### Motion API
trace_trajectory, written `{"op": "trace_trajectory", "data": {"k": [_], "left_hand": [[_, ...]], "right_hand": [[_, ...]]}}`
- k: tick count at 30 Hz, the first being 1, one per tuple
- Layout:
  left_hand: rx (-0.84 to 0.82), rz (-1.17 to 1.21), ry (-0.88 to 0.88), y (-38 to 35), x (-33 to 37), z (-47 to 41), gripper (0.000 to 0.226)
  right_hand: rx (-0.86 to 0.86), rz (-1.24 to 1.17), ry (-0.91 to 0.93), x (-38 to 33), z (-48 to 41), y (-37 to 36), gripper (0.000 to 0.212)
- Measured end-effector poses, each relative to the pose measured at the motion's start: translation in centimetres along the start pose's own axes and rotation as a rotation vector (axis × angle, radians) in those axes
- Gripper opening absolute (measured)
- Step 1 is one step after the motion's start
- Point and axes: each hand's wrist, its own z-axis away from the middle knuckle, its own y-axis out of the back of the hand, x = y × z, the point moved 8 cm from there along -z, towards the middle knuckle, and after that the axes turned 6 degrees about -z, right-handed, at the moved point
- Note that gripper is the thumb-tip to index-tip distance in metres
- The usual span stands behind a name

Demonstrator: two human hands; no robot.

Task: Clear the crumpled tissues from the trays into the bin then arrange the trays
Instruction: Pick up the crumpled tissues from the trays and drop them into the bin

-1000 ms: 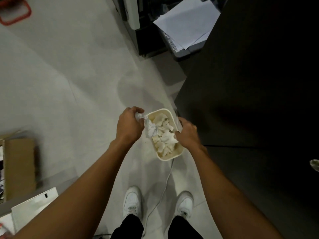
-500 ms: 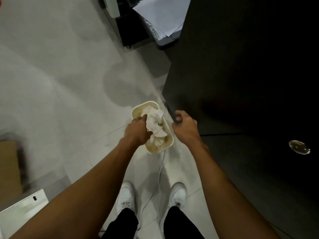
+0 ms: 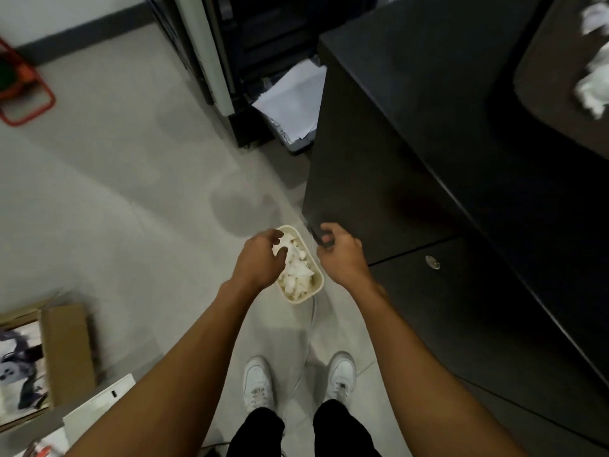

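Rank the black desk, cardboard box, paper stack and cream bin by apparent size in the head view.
1. black desk, by far
2. cardboard box, cut off by the frame edge
3. paper stack
4. cream bin
Box over paper is unsure, because the box lies nearer the camera.

Left hand (image 3: pixel 263 258) fingers loose, right hand (image 3: pixel 341 255) gripping tray (image 3: pixel 314 233)

Pale tiled floor (image 3: pixel 115 192) runs up to a light wall (image 3: pixel 66 11) with a dark skirting board. A dark cabinet (image 3: pixel 412 143) fills the right side, with a black shelf unit (image 3: pixel 263 44) behind it. A cardboard box (image 3: pixel 66 351) sits at the left and a white cable (image 3: pixel 309 341) trails over the tiles. The light is dim.
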Motion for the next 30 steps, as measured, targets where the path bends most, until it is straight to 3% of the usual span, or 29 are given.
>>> {"op": "trace_trajectory", "data": {"k": [5,15,30], "left_hand": [[0.031,0.057,-0.008,6.7,5.4,3.2,0.039],[0.100,0.096,-0.222,18.3,17.1,10.5,0.041],[0.091,0.102,-0.625,22.7,37.0,18.0,0.038]], "right_hand": [[0.070,-0.054,0.027,-5.4,4.7,3.9,0.051],[0.271,-0.125,0.184,-15.9,15.5,13.0,0.048],[0.642,-0.243,0.305,-19.7,28.5,31.1,0.044]]}}
